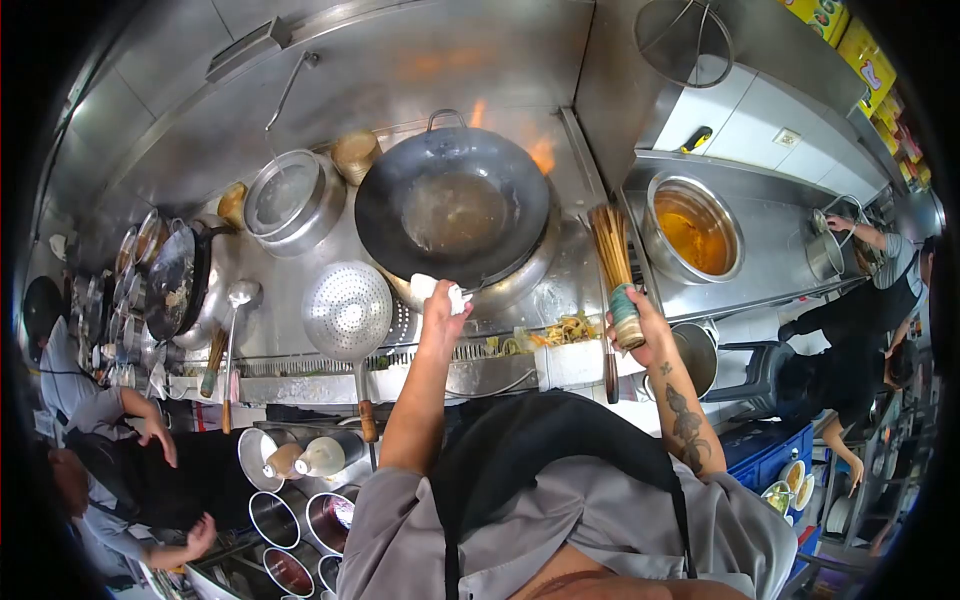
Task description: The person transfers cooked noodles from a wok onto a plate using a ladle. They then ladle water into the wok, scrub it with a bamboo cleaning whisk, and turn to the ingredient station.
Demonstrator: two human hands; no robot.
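Note:
A large dark wok (380,215) sits over the burner, with a little cloudy liquid in its bottom and orange flames behind its far rim. At the wok's near edge my left hand (440,315) is closed around a folded white cloth (425,287), wrapped about the near handle. My right hand (656,335) grips a bamboo wok brush (609,240) by its green-bound end, bristles pointing up and away. The brush is to the right of the wok, apart from it. A ladle or spatula with a long handle (610,365) lies beside the brush.
A perforated skimmer (347,308) rests left of the wok, near a ladle (240,293) and a steel pot (290,200). Food scraps (565,332) lie along the stove's front edge. A bowl of orange liquid (695,230) stands right. Other people work on both sides.

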